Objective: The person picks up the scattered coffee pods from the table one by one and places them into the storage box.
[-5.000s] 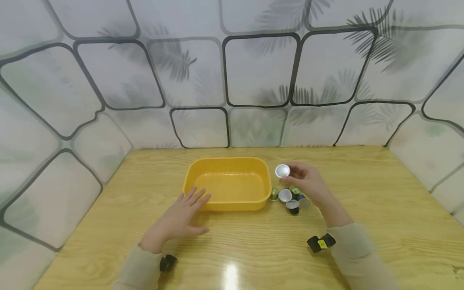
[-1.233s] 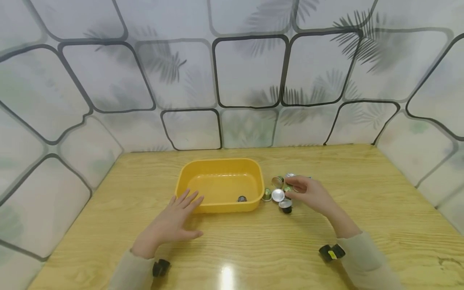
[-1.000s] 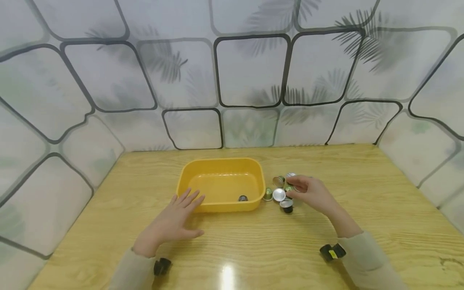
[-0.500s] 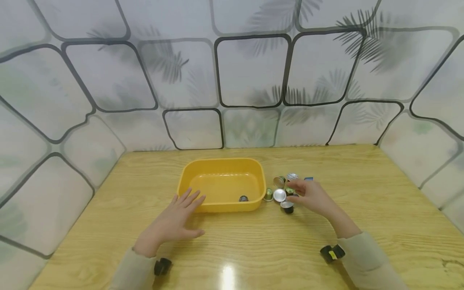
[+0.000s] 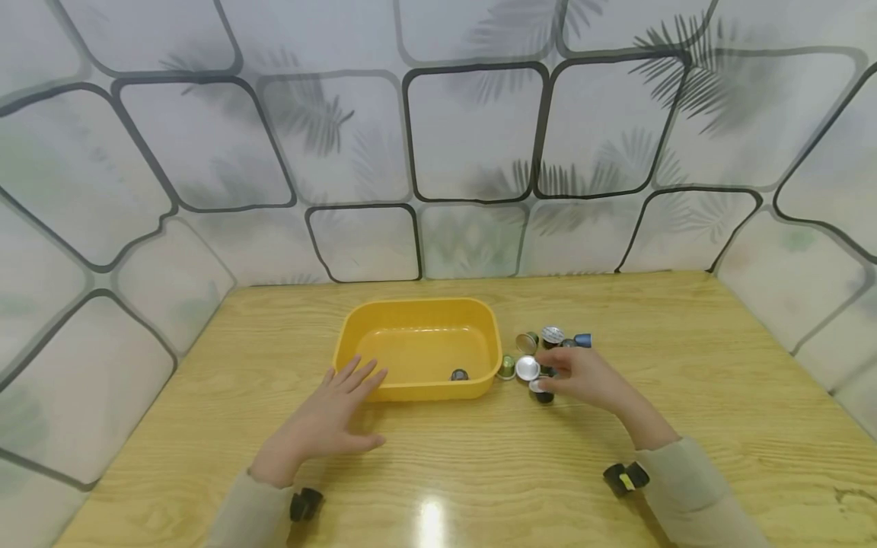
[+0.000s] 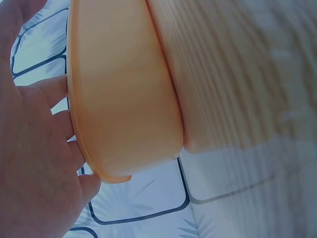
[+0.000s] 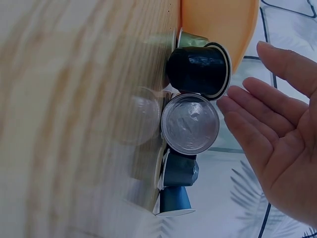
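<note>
A yellow plastic basin (image 5: 418, 390) stands on the wooden table, with one dark coffee capsule (image 5: 459, 376) inside near its front right. My left hand (image 5: 318, 430) lies spread at the basin's front left; in the left wrist view its fingertips touch the rim. Right of the basin is a loose cluster of coffee capsules. My right hand (image 5: 591, 380) hovers over it, fingers extended and thumb apart, holding nothing. Nearest its fingertips is a black capsule (image 7: 195, 69), tipped on its side. Beside that, a capsule shows its foil lid (image 7: 189, 124). The hand covers part of the cluster in the head view.
A green capsule (image 5: 506, 367) sits against the basin's right side. A silver-lidded one (image 5: 527, 368) lies beside it. Farther back are a printed-lid capsule (image 5: 552, 336) and a blue capsule (image 5: 583, 340) on its side. A patterned backdrop (image 5: 473, 243) rises behind the table.
Five seconds ago my right hand held up a silver-lidded capsule and the basin had none; a dark one lies there now. Lately that hand came slightly nearer the front, uncovering the blue capsule. The left stays.
</note>
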`<state>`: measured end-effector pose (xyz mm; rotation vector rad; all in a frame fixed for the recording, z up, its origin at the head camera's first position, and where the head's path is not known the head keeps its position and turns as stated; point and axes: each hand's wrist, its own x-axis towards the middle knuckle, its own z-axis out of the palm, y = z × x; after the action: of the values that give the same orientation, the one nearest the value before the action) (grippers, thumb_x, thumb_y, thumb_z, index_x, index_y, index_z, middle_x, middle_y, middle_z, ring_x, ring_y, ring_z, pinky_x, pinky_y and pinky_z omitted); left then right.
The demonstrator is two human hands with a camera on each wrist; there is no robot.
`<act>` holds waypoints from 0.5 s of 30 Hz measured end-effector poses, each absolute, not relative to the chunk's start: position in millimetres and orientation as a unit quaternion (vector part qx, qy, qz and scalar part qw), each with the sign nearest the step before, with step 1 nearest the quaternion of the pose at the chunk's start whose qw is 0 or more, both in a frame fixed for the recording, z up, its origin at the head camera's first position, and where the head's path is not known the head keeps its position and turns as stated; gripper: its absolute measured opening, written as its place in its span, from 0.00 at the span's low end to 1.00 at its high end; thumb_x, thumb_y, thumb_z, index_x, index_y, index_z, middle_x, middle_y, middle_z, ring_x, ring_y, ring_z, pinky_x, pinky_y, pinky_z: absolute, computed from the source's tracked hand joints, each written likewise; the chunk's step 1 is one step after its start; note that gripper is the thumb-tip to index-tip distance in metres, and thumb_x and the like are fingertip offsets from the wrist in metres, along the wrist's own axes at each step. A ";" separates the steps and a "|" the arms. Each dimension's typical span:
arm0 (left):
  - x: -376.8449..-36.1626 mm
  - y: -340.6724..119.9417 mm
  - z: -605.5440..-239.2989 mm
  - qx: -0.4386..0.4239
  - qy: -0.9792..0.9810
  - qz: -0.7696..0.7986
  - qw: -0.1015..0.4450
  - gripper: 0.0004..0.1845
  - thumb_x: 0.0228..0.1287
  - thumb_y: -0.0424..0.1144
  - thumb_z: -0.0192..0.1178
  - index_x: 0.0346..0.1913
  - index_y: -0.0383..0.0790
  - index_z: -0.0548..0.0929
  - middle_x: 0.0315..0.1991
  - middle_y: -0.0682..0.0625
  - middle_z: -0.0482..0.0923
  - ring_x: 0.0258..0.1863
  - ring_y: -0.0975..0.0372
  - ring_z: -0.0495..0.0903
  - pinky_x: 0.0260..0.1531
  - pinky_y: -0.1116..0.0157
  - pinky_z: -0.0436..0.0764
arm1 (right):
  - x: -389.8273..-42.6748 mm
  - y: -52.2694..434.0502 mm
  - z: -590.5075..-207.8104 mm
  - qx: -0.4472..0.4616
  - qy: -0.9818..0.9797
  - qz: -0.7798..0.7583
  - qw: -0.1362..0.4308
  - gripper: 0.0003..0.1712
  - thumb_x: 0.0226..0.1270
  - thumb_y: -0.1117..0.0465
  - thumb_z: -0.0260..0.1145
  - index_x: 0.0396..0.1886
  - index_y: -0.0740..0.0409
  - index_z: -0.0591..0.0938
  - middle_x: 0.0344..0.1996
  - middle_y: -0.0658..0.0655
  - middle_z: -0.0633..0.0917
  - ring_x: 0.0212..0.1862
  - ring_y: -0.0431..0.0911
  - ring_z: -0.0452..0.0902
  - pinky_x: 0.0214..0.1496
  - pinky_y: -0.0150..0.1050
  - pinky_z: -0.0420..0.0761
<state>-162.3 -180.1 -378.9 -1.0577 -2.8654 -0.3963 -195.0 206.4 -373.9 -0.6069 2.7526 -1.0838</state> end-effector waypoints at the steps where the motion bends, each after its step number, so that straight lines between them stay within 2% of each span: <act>1: -162.4 -180.1 -379.0 -0.344 -0.930 -0.129 0.031 0.47 0.47 0.59 0.60 0.66 0.37 0.56 0.66 0.40 0.51 0.65 0.45 0.44 0.56 0.40 0.46 | -194.6 206.2 -373.7 -0.199 0.911 -0.355 0.064 0.25 0.55 0.56 0.66 0.49 0.67 0.76 0.47 0.62 0.78 0.51 0.56 0.71 0.50 0.46 0.72; 6: -162.5 -180.1 -379.1 -0.344 -0.930 -0.127 0.034 0.47 0.47 0.59 0.61 0.66 0.37 0.57 0.66 0.40 0.51 0.65 0.45 0.44 0.56 0.40 0.46 | -193.6 205.5 -372.3 -0.196 0.913 -0.350 0.082 0.24 0.56 0.56 0.65 0.49 0.67 0.76 0.46 0.62 0.78 0.50 0.56 0.72 0.48 0.47 0.73; 15: -161.8 -179.6 -378.1 -0.343 -0.930 -0.127 0.035 0.47 0.47 0.59 0.61 0.66 0.37 0.57 0.66 0.40 0.52 0.65 0.45 0.45 0.56 0.40 0.46 | -194.5 205.7 -372.5 -0.206 0.915 -0.334 0.093 0.20 0.53 0.61 0.66 0.45 0.67 0.78 0.41 0.61 0.80 0.45 0.54 0.75 0.43 0.46 0.75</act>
<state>-161.8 -179.6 -378.1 -1.0539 -2.8574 -0.3917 -194.5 205.7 -372.5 -0.6118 2.7166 -0.9910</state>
